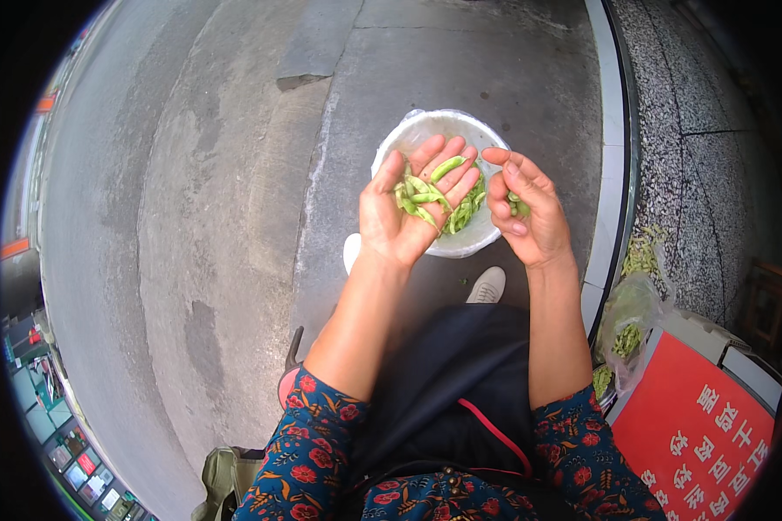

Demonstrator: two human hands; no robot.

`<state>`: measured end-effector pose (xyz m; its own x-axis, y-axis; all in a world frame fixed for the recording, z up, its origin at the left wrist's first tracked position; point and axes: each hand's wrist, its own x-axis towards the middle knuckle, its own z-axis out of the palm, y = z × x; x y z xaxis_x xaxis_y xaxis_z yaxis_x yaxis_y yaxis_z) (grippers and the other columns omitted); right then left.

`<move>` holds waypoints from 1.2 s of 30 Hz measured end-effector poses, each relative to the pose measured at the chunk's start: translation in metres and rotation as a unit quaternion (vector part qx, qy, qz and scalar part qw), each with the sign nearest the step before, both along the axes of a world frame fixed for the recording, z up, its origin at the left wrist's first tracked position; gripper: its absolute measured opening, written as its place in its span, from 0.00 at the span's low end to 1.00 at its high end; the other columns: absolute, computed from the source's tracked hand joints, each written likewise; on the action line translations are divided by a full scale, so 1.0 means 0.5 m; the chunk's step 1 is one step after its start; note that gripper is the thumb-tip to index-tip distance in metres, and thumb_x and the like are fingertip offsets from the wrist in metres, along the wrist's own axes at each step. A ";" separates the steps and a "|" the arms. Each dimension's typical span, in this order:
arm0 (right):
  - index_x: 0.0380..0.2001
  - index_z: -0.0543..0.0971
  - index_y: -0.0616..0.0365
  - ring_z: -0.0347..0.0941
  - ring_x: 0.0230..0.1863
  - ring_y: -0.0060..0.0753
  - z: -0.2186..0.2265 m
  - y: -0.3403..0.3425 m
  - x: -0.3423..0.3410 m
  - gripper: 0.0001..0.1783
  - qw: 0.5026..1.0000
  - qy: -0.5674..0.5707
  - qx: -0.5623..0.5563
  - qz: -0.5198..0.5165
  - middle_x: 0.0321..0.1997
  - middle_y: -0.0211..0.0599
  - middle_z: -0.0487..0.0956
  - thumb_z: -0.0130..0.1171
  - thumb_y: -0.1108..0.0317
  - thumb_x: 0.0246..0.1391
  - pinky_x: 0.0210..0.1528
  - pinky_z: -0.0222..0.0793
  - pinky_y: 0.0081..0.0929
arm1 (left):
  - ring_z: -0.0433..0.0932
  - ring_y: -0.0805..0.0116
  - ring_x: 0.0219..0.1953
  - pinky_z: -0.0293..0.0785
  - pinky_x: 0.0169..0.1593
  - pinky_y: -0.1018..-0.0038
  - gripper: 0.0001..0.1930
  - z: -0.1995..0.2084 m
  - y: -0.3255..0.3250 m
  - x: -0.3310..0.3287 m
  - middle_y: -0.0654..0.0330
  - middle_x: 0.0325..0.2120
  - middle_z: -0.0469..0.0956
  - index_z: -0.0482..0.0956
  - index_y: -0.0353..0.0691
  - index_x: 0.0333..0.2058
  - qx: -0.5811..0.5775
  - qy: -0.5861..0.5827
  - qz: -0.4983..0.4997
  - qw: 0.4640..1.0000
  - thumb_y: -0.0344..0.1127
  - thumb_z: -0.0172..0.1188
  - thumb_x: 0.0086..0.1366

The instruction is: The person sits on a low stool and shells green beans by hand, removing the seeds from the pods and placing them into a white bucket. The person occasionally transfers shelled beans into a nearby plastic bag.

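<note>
My left hand is palm up over a white bucket, its fingers slightly spread. On its palm and fingers lie several green bean pods, one of them across the middle fingers. To the right, my right hand is curled, with green beans or pods partly hidden inside its fingers. Its thumb and index finger come close together at the top. Below both hands stands the white bucket, lined with thin clear plastic. More green pods lie inside it, partly covered by my left hand.
Grey concrete floor surrounds the bucket. At right, a pale tiled edge borders speckled paving. Plastic bags of green pods lie beside a red sign. My shoe is close to the bucket. A bag sits at lower left.
</note>
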<state>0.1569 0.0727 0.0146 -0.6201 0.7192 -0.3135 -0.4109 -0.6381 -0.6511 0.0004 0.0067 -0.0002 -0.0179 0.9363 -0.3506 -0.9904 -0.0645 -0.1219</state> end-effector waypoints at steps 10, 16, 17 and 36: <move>0.36 0.78 0.64 0.59 0.16 0.09 -0.013 -0.026 -0.036 0.11 0.984 -0.139 0.106 0.013 0.24 0.28 0.76 0.59 0.66 0.55 0.18 0.57 0.09 | 0.54 0.41 0.63 0.51 0.64 0.48 0.23 -0.007 0.001 0.002 0.40 0.57 0.62 0.67 0.26 0.51 0.011 0.031 0.007 0.999 0.41 0.42 0.67; 0.28 0.79 0.65 0.72 0.23 0.16 -0.021 -0.052 -0.073 0.10 0.890 -0.357 0.275 -0.068 0.22 0.33 0.79 0.67 0.69 0.46 0.26 0.68 0.17 | 0.56 0.43 0.63 0.50 0.65 0.50 0.23 -0.010 0.000 0.021 0.42 0.56 0.64 0.68 0.27 0.51 -0.002 0.051 0.011 0.999 0.41 0.40 0.68; 0.28 0.80 0.66 0.72 0.23 0.16 -0.022 -0.053 -0.073 0.10 0.883 -0.358 0.292 -0.077 0.21 0.33 0.79 0.67 0.69 0.46 0.26 0.68 0.17 | 0.56 0.43 0.62 0.50 0.65 0.50 0.22 -0.011 0.000 0.026 0.42 0.56 0.65 0.68 0.27 0.51 -0.011 0.057 0.015 0.998 0.41 0.40 0.68; 0.31 0.79 0.58 0.75 0.24 0.39 -0.015 -0.042 -0.042 0.09 0.634 -0.525 0.565 -0.051 0.25 0.41 0.79 0.64 0.68 0.44 0.27 0.70 0.32 | 0.58 0.85 0.15 0.49 0.16 0.85 0.04 0.012 0.004 0.025 0.70 0.15 0.67 0.76 0.37 0.29 -0.179 0.532 -0.116 0.820 0.30 0.60 0.59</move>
